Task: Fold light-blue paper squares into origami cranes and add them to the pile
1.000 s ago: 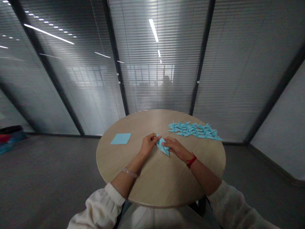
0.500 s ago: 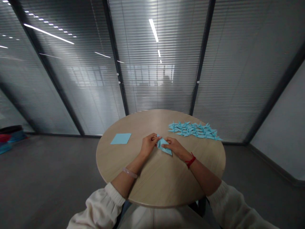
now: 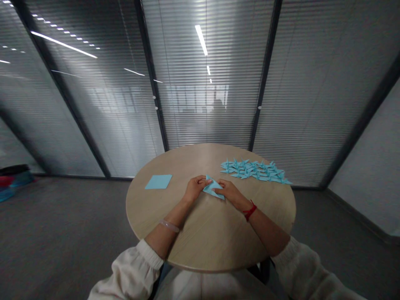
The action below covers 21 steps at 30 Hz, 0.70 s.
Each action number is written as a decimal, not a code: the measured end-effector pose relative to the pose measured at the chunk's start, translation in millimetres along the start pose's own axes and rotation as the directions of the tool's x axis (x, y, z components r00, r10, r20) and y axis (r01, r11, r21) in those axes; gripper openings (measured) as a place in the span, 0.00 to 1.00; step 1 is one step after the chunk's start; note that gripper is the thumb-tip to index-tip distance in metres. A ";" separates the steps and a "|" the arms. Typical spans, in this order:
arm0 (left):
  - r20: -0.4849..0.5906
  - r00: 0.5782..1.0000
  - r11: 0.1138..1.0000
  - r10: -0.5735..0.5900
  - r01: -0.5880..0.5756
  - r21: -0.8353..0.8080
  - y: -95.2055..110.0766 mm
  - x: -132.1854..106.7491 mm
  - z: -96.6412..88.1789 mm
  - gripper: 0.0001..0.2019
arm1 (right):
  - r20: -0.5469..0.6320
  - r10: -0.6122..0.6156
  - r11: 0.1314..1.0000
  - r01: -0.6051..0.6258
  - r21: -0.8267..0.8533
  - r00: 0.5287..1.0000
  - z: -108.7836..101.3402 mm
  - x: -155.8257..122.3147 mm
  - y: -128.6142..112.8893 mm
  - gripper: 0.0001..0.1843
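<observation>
A partly folded sheet of light-blue origami paper (image 3: 213, 190) is between my two hands, over the middle of the round table. My left hand (image 3: 196, 186) pinches its upper left side, thumb and fingertips closed on the paper. On the other side, my right hand (image 3: 229, 191) grips the right part, with its thumb lying across the near face. Some of the fingertips behind the paper are hidden. Beyond my right hand lie several folded blue paper cranes (image 3: 253, 170), packed together in rows.
The wooden round table (image 3: 212, 241) stands in front of me. A flat pile or sheet of blue square paper (image 3: 158, 181) lies at its left. Glass walls with blinds (image 3: 209, 125) rise just behind the table. Blue and red items (image 3: 15, 181) sit on the floor at far left.
The folded paper has turned and shifted slightly in my fingers; its lower corner sits a little higher and further left. Both hands have barely moved and keep hold of it.
</observation>
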<state>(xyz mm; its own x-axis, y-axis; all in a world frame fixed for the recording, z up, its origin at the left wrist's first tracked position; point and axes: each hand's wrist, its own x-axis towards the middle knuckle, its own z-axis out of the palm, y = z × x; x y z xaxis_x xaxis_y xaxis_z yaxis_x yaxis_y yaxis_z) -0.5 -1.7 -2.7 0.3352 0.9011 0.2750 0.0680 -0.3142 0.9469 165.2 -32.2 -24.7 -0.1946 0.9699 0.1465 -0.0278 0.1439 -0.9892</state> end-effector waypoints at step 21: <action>-0.165 0.984 0.991 0.061 -0.040 0.128 -5.9 2.4 -3.4 0.18 | -0.128 -0.202 0.979 0.197 -0.048 0.971 -2.9 2.3 -5.6 0.14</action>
<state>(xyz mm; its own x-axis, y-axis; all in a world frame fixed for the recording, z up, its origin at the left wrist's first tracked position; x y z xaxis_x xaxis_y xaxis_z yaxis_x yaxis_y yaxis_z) -3.2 3.3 -7.1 0.1792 0.9170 0.3563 0.1739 -0.3860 0.9060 167.7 -30.1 -18.8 -0.0582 0.9378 0.3423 -0.0181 0.3418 -0.9396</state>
